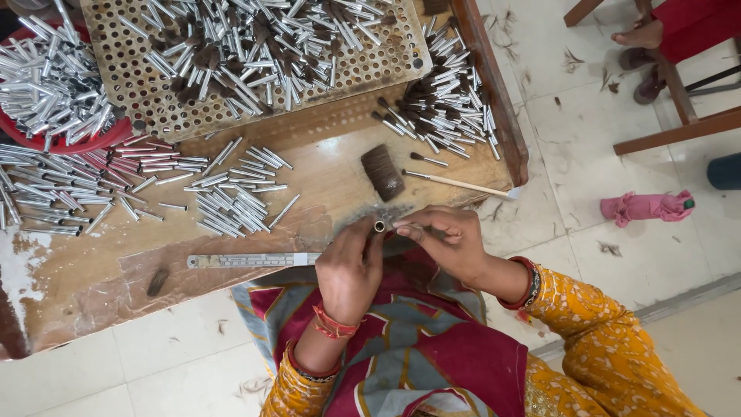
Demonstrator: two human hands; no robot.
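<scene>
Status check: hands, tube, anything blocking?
Left hand grip shut on small metal tube, open end up. Right hand pinching beside it. Bristle tuft lies apart on bench. Nothing blocking.

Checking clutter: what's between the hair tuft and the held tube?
Head view: only bare wood between tuft and tube; a thin stick lies off right.

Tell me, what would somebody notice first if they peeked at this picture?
Probably the heaps of shiny silver metal tubes spread over the worn wooden table, with more piled on the perforated board at the top. Next, the two hands at the table's near edge: the left hand pinches one small metal tube and the right hand touches it. A pink cloth bundle lies on the pale floor to the right.
</scene>
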